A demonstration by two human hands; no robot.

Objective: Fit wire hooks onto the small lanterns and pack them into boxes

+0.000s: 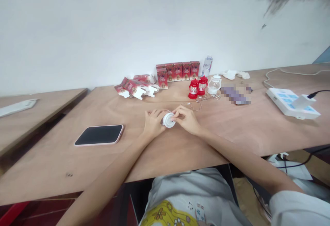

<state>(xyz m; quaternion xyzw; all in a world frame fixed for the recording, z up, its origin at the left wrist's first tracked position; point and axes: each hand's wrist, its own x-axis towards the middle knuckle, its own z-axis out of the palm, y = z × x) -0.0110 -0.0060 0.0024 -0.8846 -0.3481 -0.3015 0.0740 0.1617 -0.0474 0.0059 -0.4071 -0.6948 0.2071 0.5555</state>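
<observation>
Near the middle of the wooden table, my left hand (154,122) is closed around the left side of a white lantern (168,120), whose round end faces up toward me. The fingers of my right hand (186,118) are pinched together against the right part of that round end. Whether anything small sits between those right fingertips is hidden. Behind my hands stand two red lanterns (193,89) side by side, with another white lantern (214,84) to their right. Thin wire pieces (197,107) lie in front of them.
Red boxes (177,72) stand along the wall, with flattened boxes (138,86) to their left. A bottle (207,66) is beside them. A phone (100,135) lies at the left, a white power strip (292,103) at the right. The table (165,157) ends close to my lap.
</observation>
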